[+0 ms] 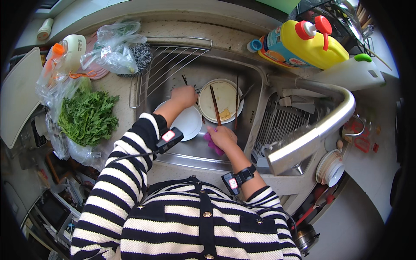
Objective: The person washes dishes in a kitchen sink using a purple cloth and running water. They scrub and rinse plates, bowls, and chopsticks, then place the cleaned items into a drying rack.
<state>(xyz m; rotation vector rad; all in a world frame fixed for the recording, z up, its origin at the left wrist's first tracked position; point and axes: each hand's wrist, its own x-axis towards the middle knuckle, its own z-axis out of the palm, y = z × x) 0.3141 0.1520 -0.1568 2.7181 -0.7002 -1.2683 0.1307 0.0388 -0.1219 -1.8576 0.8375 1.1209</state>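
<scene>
Over the steel sink basin [182,151], my left hand [184,96] is lowered near the drain, its fingers hidden beneath it. Partly under my left forearm lies a white bowl or plate [188,125]. My right hand [224,138] holds a purple cloth or sponge [212,145] and meets the lower ends of brown chopsticks [214,104]. These chopsticks lie across a stained, cream-coloured plate [224,94], stacked on other dishware. Another dark chopstick [237,104] crosses the plate's right side, close to a metal utensil handle [247,91].
The curved steel faucet [325,133] reaches over the right basin, which holds a rack [276,120]. A wire rack [172,68] spans the upper left corner. Leafy greens [89,117] and plastic bags [113,48] lie left; a yellow detergent bottle [292,45] lies behind; stacked bowls [330,167] sit right.
</scene>
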